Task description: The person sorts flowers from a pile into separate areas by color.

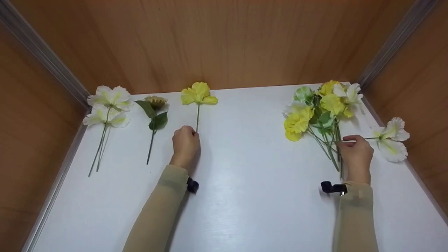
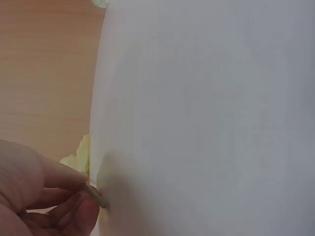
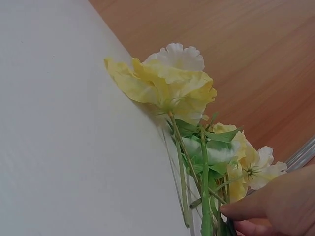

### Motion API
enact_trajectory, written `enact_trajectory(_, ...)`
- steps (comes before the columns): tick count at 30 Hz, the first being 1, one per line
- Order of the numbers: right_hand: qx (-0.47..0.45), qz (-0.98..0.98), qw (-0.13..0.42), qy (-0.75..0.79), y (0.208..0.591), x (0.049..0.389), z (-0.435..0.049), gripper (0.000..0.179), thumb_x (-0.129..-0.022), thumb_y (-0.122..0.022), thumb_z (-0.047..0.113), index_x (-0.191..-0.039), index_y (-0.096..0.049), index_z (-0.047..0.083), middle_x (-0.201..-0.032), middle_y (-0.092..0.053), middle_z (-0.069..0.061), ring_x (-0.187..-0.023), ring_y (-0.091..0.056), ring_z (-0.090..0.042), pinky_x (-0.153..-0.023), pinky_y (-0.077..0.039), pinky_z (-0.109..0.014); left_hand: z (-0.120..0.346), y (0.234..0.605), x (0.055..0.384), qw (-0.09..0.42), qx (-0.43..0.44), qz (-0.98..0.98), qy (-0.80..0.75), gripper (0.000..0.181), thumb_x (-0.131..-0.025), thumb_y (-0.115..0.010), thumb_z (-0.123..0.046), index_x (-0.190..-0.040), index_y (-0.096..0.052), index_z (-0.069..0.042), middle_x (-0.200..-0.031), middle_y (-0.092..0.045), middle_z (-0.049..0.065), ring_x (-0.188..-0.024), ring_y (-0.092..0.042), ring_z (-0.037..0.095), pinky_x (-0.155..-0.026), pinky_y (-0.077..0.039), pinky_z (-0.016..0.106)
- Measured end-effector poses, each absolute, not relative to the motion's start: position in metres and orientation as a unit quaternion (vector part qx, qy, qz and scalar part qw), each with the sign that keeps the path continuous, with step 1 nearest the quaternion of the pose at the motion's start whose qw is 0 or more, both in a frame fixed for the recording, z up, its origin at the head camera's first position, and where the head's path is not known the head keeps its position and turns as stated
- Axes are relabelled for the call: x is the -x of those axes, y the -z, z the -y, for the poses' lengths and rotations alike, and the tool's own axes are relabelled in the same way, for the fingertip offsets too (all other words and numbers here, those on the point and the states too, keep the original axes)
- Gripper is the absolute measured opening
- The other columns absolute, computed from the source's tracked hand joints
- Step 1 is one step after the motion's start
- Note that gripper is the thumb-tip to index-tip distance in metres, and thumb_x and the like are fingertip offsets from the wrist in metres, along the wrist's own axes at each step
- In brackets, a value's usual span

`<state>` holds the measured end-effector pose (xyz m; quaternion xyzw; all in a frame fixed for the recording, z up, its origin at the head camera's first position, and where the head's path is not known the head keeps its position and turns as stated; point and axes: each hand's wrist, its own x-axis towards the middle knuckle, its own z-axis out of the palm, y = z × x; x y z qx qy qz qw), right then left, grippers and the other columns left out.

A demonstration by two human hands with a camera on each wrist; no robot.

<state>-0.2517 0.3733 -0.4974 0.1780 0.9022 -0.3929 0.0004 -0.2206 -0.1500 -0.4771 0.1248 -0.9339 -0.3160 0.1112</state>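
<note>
In the head view my left hand (image 1: pixel 186 143) pinches the stem of a yellow flower (image 1: pixel 198 93), whose bloom points toward the back wall. The left wrist view shows the stem end (image 2: pixel 97 195) poking out between thumb and fingers. On the right, my right hand (image 1: pixel 357 154) pinches the thin stem of a white flower (image 1: pixel 392 140), which lies sideways with its bloom to the right of the hand. That stem crosses over the gathered stems of a bunch of yellow, white and green flowers (image 1: pixel 297 122). In the right wrist view, the thumb (image 3: pixel 246 206) is right against these stems.
Two white flowers (image 1: pixel 110 99) lie at the far left of the white table (image 1: pixel 245 196). Between them and my left hand is a sunflower-like bloom (image 1: pixel 156 102) with dark green leaves. Wooden panels (image 1: pixel 224 42) wall the table at the back and both sides.
</note>
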Motion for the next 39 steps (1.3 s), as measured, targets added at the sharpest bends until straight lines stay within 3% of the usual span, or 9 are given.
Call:
enact_trajectory(5, -0.173, -0.904, 0.0, 0.39, 0.497, 0.252, -0.374, 0.045, -0.108, -0.066, 0.029, -0.142, -0.066, 0.0, -0.135, -0.071, -0.028, -0.105, -0.071, -0.033, -0.069, -0.049, -0.023, 0.149, 0.475, 0.219, 0.106, -0.129, 0.939, 0.3, 0.019, -0.102, -0.067, 0.0, -0.09, -0.079, 0.007, -0.089, -0.079, 0.021, -0.081, -0.075, 0.035, -0.076, -0.061, 0.048)
enact_trajectory(13, -0.179, -0.903, 0.02, 0.39, 0.493, 0.251, -0.381, 0.044, -0.101, -0.074, 0.03, -0.134, -0.069, 0.001, -0.133, -0.073, -0.025, -0.089, -0.066, -0.016, -0.064, -0.051, -0.023, 0.149, 0.472, 0.218, 0.08, -0.134, 0.938, 0.31, 0.019, -0.103, -0.067, -0.003, -0.091, -0.078, 0.007, -0.09, -0.078, 0.021, -0.078, -0.073, 0.031, -0.07, -0.06, 0.044)
enact_trajectory(17, -0.169, -0.908, 0.006, 0.384, 0.493, 0.25, -0.381, 0.038, -0.101, -0.077, 0.028, -0.126, -0.074, -0.001, -0.107, -0.08, -0.012, -0.08, -0.062, -0.009, -0.064, -0.05, -0.021, 0.152, 0.47, 0.216, 0.064, -0.139, 0.933, 0.325, 0.021, -0.103, -0.068, -0.008, -0.088, -0.077, 0.004, -0.082, -0.076, 0.017, -0.065, -0.068, 0.026, -0.058, -0.055, 0.036)
enact_trajectory(20, -0.17, -0.908, -0.002, 0.383, 0.493, 0.25, -0.38, 0.036, -0.1, -0.078, 0.028, -0.122, -0.077, 0.0, -0.088, -0.077, 0.005, -0.076, -0.06, -0.007, -0.066, -0.049, -0.023, 0.154, 0.468, 0.213, 0.059, -0.136, 0.928, 0.342, 0.023, -0.104, -0.069, -0.011, -0.086, -0.075, 0.003, -0.078, -0.074, 0.015, -0.059, -0.065, 0.024, -0.052, -0.051, 0.033)
enact_trajectory(22, -0.171, -0.908, -0.004, 0.383, 0.492, 0.251, -0.381, 0.036, -0.1, -0.078, 0.028, -0.122, -0.078, -0.001, -0.083, -0.074, 0.009, -0.078, -0.06, -0.008, -0.069, -0.048, -0.024, 0.155, 0.465, 0.211, 0.061, -0.131, 0.926, 0.348, 0.024, -0.103, -0.07, -0.013, -0.086, -0.076, 0.003, -0.077, -0.074, 0.015, -0.06, -0.064, 0.024, -0.053, -0.05, 0.032)
enact_trajectory(28, -0.173, -0.903, 0.009, 0.393, 0.486, 0.25, -0.38, 0.037, -0.101, -0.076, 0.029, -0.124, -0.078, 0.0, -0.088, -0.075, 0.007, -0.087, -0.062, -0.011, -0.078, -0.048, -0.027, 0.156, 0.456, 0.203, 0.068, -0.124, 0.923, 0.357, 0.027, -0.104, -0.072, -0.018, -0.089, -0.078, 0.002, -0.081, -0.075, 0.014, -0.067, -0.065, 0.026, -0.06, -0.052, 0.036)
enact_trajectory(34, -0.164, -0.899, 0.009, 0.405, 0.478, 0.249, -0.378, 0.039, -0.101, -0.078, 0.031, -0.127, -0.079, 0.002, -0.08, -0.069, 0.019, -0.081, -0.06, -0.006, -0.076, -0.049, -0.026, 0.154, 0.45, 0.196, 0.078, -0.123, 0.919, 0.366, 0.026, -0.104, -0.071, -0.019, -0.091, -0.079, 0.002, -0.08, -0.074, 0.013, -0.069, -0.066, 0.026, -0.066, -0.053, 0.039)
enact_trajectory(39, -0.165, -0.89, 0.013, 0.426, 0.474, 0.249, -0.377, 0.04, -0.1, -0.079, 0.032, -0.128, -0.078, 0.003, -0.079, -0.067, 0.023, -0.075, -0.062, 0.0, -0.071, -0.051, -0.022, 0.153, 0.451, 0.193, 0.069, -0.129, 0.916, 0.374, 0.025, -0.105, -0.07, -0.02, -0.095, -0.079, 0.002, -0.08, -0.074, 0.012, -0.065, -0.067, 0.025, -0.062, -0.052, 0.035)
